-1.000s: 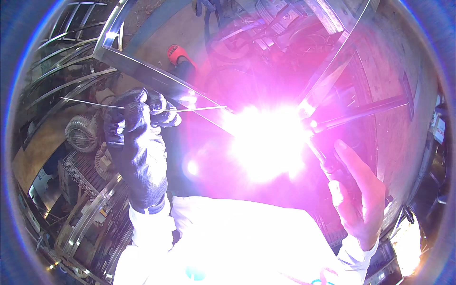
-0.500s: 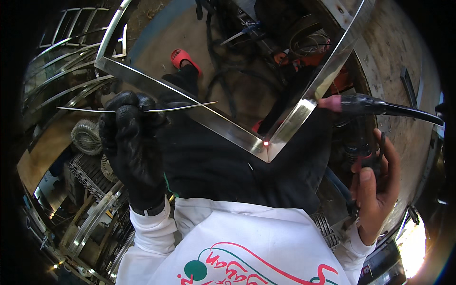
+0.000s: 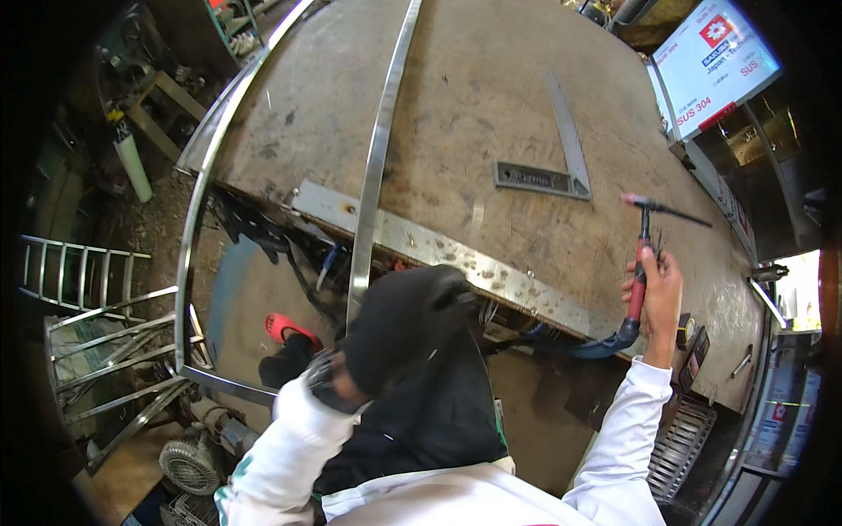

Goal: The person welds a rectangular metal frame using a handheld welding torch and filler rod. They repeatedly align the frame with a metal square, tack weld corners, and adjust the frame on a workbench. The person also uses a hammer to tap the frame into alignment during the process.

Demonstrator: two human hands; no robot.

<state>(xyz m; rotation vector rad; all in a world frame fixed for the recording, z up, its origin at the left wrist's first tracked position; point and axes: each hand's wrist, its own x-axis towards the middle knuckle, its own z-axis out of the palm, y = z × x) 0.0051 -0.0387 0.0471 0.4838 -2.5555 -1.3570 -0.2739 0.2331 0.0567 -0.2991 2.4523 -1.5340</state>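
Observation:
In my bare right hand (image 3: 663, 289) I grip a TIG welding torch (image 3: 638, 282) by its red handle, its pink nozzle pointing left above the workbench. My left hand (image 3: 408, 324), in a black glove, is over my lap. Motion smears its fingers, so I cannot make out what they hold. A shiny stainless tube frame (image 3: 377, 175) leans from my lap onto the bench, and the glove covers its near corner. Its other long side (image 3: 185, 263) runs up at the left.
On the workbench (image 3: 456, 105) lies a steel try square (image 3: 541, 180). A perforated metal strip (image 3: 438, 256) follows the near bench edge. Ladder-like metal frames (image 3: 79, 272) and a motor (image 3: 189, 460) stand at left. A tape measure (image 3: 685, 329) sits near the right corner.
The view has swung up and right over the workbench. My right hand now holds the torch upright, away from the frame. My left hand has moved right, across the frame's near corner.

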